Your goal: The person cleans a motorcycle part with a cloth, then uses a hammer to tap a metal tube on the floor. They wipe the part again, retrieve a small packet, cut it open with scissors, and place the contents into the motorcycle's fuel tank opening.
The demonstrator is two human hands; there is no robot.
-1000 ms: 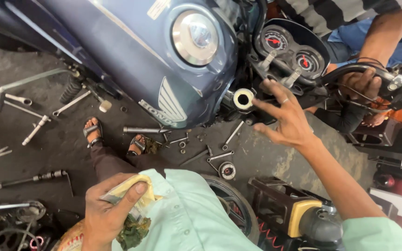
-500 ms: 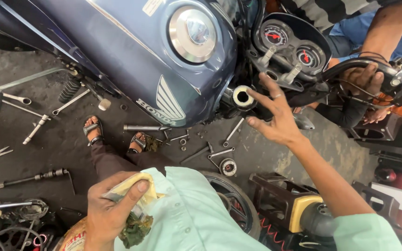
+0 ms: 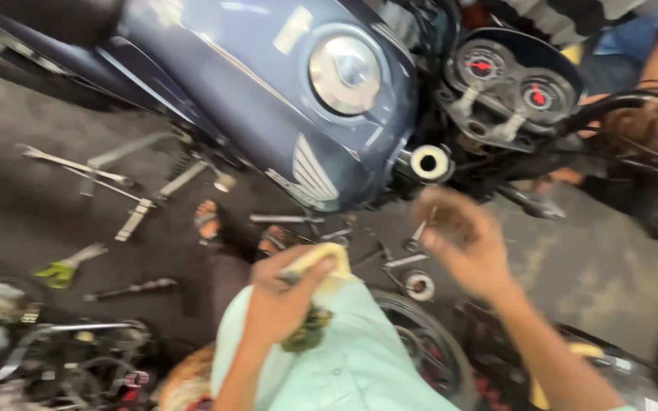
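The left hand is closed around a pale yellow cloth, pressing it against the light green shirt at the person's middle; a dark, greasy wad sits just under the fingers. The right hand is blurred, fingers loosely spread and holding nothing, raised just below the white-ringed steering stem of the motorcycle.

Above both hands the blue fuel tank with its chrome filler cap fills the view, and the twin round gauges sit beside it. Further right another person's hand grips the black handlebar, well apart from the wearer's own.

The concrete floor below is littered: long spanners lie to the left, a green-handled tool near them, and loose bolts and a round bearing lie under the right hand. A sandalled foot stands among the tools. Tangled engine parts crowd the lower left corner.
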